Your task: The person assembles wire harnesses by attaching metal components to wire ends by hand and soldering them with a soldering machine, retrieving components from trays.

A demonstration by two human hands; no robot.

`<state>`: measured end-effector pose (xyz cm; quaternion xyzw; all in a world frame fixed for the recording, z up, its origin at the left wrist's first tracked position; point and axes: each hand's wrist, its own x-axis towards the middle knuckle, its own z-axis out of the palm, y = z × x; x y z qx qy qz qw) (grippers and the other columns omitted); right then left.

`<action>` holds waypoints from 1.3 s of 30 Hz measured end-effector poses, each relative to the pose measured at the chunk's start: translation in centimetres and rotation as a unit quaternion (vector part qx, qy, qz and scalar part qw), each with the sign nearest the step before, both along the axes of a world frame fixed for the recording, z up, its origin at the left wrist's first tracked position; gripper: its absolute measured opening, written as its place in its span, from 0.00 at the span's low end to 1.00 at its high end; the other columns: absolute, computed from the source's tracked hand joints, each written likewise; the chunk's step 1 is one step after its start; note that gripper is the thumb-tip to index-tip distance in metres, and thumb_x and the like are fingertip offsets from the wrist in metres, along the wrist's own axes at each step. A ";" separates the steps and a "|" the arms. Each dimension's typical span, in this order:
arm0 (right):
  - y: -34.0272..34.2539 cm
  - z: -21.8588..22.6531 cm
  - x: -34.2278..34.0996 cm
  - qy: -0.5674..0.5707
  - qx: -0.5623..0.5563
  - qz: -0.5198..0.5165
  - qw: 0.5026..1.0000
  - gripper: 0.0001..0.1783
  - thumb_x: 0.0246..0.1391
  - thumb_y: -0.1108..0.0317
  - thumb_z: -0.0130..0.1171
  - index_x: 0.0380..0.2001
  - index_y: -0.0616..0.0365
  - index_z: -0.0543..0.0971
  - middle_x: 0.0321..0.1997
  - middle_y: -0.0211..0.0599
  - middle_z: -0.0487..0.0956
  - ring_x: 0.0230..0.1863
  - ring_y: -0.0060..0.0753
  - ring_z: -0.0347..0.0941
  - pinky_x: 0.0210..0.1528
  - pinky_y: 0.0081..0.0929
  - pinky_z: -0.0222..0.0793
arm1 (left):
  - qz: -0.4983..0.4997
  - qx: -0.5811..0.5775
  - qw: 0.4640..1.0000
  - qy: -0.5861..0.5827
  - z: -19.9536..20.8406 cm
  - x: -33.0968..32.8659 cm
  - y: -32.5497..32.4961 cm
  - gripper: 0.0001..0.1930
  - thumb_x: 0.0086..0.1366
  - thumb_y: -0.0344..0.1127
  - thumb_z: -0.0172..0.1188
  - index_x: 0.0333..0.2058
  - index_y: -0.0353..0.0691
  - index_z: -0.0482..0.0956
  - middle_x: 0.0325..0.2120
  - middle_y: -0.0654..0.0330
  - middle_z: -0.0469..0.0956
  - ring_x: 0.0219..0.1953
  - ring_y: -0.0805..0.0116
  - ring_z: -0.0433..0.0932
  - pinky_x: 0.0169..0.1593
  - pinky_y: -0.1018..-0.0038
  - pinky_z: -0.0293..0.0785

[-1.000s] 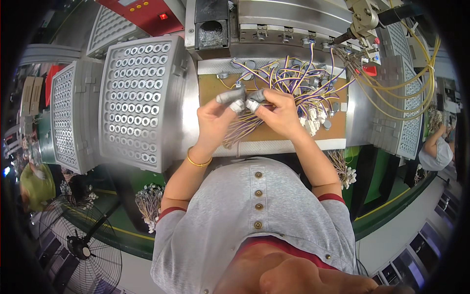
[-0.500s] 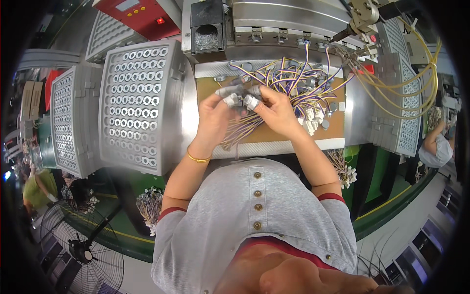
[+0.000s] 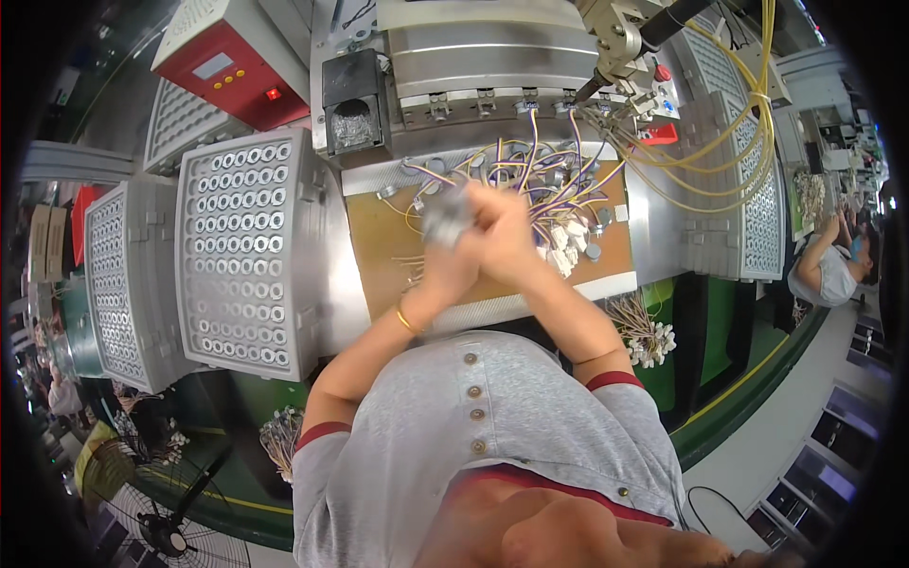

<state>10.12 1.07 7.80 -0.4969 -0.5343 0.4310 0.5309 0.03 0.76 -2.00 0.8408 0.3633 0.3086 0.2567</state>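
My left hand [image 3: 449,269] and my right hand [image 3: 507,237] are together over the left part of a brown work mat [image 3: 374,232]. The left fingers, with grey coverings on the tips, are smeared by motion, so their grip is unclear. Curled and closed, the right fingers press against the left ones; what lies between them is hidden. Just beyond and right of the hands spreads a tangle of purple, yellow and white wires [image 3: 559,185]. White plug connectors [image 3: 565,248] are heaped at its near end, and small round grey metal parts [image 3: 594,252] lie among the wires.
Grey trays of metal rings [image 3: 241,241] stand at left, more trays [image 3: 763,189] at right. A red control box [image 3: 232,80], a black bin [image 3: 354,118] and a metal fixture [image 3: 488,57] line the back. A jointed machine head [image 3: 615,47] with yellow tubes hangs back right.
The view has shifted, so the bench sits further left and lower. My hands have gone from fingertips apart around a small part to being closed together, the right lying over the left.
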 end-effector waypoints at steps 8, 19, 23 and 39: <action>2.6 -0.2 0.0 0.180 -0.057 -0.147 0.971 0.04 0.41 0.81 0.47 0.23 0.62 0.71 0.16 0.25 0.69 0.11 0.12 0.58 0.12 0.12 0.53 | 0.045 0.026 0.996 -0.073 0.2 -0.1 -0.8 0.04 0.44 0.29 0.56 0.21 0.37 0.73 0.19 0.54 0.69 0.22 0.56 0.71 0.25 0.65 0.67; 5.5 -3.4 0.0 0.189 -0.039 -0.185 0.964 0.04 0.47 0.75 0.50 0.24 0.65 0.70 0.22 0.37 0.73 0.12 0.26 0.68 0.14 0.20 0.65 | 0.017 -0.385 0.919 -0.082 2.5 -7.5 0.6 0.11 0.55 0.30 0.55 0.38 0.36 0.76 0.23 0.67 0.76 0.23 0.84 0.69 0.26 0.84 0.67; 7.4 -2.9 -1.9 0.277 -0.022 -0.209 0.938 0.07 0.48 0.72 0.49 0.24 0.67 0.69 0.22 0.40 0.73 0.16 0.34 0.72 0.20 0.26 0.72 | 0.100 -0.397 0.892 -0.193 2.6 -10.0 2.1 0.12 0.57 0.28 0.54 0.40 0.33 0.75 0.30 0.66 0.76 0.31 0.83 0.69 0.34 0.85 0.67; -0.2 -1.6 0.3 -0.301 0.107 0.034 0.947 0.12 0.42 0.74 0.54 0.34 0.62 0.74 0.24 0.40 0.75 0.23 0.33 0.73 0.26 0.24 0.68 | 0.064 -0.066 0.995 0.032 4.9 -8.8 1.9 0.09 0.44 0.26 0.55 0.28 0.40 0.78 0.18 0.57 0.72 0.22 0.62 0.71 0.28 0.70 0.68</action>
